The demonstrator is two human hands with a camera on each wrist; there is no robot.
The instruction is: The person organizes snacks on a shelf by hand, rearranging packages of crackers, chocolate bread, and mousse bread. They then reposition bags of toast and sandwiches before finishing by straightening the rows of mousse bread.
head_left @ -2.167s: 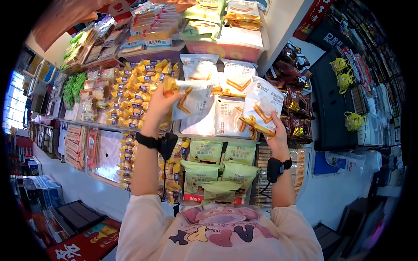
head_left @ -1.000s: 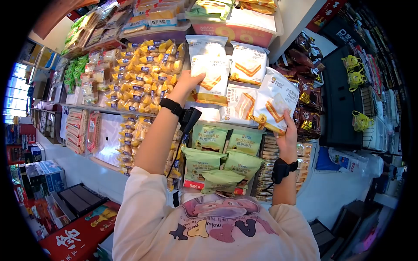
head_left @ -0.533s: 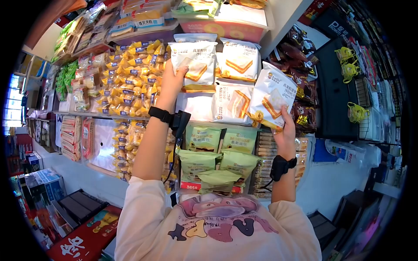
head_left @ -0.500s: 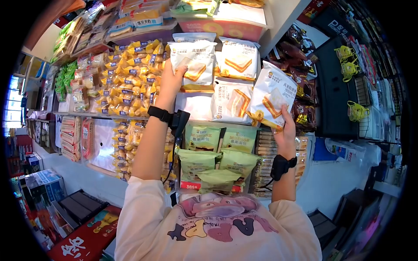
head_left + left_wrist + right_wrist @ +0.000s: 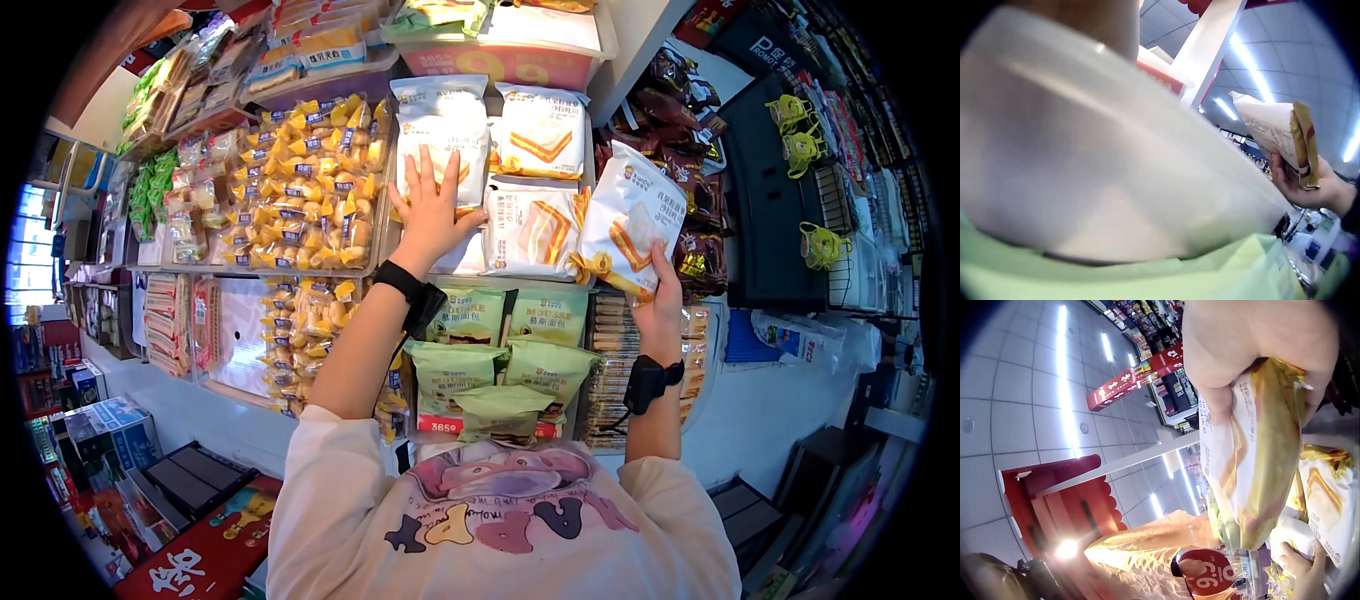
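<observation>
My left hand (image 5: 432, 218) lies with fingers spread over a white sandwich bread packet (image 5: 440, 135) in the tub's back left. Its fingertips rest on the packet's front; the lower part is covered by the hand. My right hand (image 5: 658, 297) grips another white bread packet (image 5: 630, 215) by its lower right edge, raised at the tub's right side. In the right wrist view, thumb and fingers pinch this bread packet (image 5: 1250, 456) from both sides. Two more white packets, one upright (image 5: 543, 130) and one in front (image 5: 532, 230), sit in the tub.
Green mousse bread packets (image 5: 500, 370) stand in the nearer bin. Yellow-wrapped rolls (image 5: 305, 190) fill the tub at left, and dark brown packets (image 5: 690, 180) lie at right. A white post (image 5: 640, 50) rises behind. The tub's translucent wall (image 5: 1116, 156) blocks much of the left wrist view.
My left hand brought a bread packet into the tub's back left, let go of it and now lies spread on it. The right hand keeps holding its packet, now slightly farther right.
</observation>
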